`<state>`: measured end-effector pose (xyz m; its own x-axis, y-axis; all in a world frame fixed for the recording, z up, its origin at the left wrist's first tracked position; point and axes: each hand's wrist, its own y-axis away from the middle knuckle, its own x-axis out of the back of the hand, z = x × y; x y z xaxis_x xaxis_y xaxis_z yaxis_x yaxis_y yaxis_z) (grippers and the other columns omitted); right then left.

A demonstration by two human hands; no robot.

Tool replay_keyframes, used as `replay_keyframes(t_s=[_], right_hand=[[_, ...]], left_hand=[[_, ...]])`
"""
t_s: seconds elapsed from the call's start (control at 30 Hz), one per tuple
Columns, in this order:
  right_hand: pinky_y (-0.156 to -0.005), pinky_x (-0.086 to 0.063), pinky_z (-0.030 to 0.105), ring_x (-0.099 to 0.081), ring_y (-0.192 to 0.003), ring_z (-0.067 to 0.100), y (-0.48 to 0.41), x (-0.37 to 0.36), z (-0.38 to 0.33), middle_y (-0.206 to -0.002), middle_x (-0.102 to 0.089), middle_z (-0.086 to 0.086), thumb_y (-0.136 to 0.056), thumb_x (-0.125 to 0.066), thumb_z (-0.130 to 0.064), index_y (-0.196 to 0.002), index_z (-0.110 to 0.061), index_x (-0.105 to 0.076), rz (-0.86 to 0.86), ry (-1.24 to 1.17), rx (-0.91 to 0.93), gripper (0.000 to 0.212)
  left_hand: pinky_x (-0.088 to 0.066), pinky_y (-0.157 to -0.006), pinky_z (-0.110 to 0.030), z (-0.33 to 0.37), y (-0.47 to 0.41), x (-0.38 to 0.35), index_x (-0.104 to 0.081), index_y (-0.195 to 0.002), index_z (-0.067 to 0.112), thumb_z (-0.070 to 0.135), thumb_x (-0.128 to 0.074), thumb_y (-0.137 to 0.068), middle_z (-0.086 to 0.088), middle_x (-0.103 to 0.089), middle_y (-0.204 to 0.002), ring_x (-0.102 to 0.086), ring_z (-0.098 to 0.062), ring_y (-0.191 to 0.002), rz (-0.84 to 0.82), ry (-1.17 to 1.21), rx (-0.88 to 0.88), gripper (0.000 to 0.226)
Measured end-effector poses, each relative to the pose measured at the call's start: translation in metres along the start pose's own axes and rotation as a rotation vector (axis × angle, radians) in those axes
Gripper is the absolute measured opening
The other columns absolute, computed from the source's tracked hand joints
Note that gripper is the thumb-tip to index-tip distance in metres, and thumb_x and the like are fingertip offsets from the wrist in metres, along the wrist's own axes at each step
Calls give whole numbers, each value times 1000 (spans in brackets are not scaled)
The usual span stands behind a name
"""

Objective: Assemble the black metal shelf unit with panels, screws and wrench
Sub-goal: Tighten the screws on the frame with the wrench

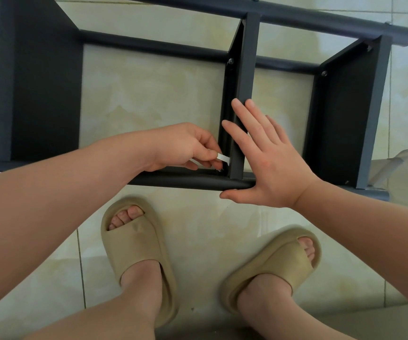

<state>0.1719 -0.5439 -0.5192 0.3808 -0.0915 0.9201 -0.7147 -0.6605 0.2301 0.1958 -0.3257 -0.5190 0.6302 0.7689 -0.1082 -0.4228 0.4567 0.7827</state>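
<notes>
The black metal shelf unit (pixel 41 89) lies on its side on the tiled floor, its panels standing upright between round rails. My left hand (pixel 185 146) pinches a small silver wrench (pixel 222 158) at the foot of the middle panel (pixel 247 69), where that panel meets the near rail (pixel 185 181). The screw there is mostly hidden by my fingers. With straight, spread fingers, my right hand (pixel 264 158) presses flat against the middle panel's edge and the near rail. Screw heads (pixel 230 61) show at the far ends of the panels.
My two feet in beige slippers (pixel 136 253) stand on the floor just in front of the near rail. A clear plastic container (pixel 404 163) sits at the right edge beside the right panel (pixel 345 114). Pale floor tiles surround the frame.
</notes>
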Motion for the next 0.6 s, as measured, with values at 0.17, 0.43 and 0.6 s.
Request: replay_keyframes(t_s=[0.17,0.43,0.6], right_hand=[[-121,-18,59,6,-157,28,0,0,0,-170,-2,12,-79,-52,-84,-159,-9,-26,-3,2,-2,113],[-121,-19,59,4,-157,29,0,-1,0,-169,-4,13,-79,-53,-83,-158,-9,-27,6,-3,0,112],[-121,-19,59,3,-157,30,0,-1,1,-169,-4,14,-79,-53,-83,-158,-8,-27,7,-3,6,112]], left_hand=[[-49,-95,-34,-3,0,1,-67,-91,19,12,-59,-98,8,-75,-91,-65,-3,-90,-7,-68,-33,12],[-47,-87,-32,-8,-2,-1,-68,-86,20,7,-63,-94,11,-73,-83,-61,-6,-83,-38,-136,-80,16],[-46,-76,-34,-13,-4,-2,-67,-81,18,7,-65,-93,3,-68,-74,-60,-14,-72,-41,-168,-105,17]])
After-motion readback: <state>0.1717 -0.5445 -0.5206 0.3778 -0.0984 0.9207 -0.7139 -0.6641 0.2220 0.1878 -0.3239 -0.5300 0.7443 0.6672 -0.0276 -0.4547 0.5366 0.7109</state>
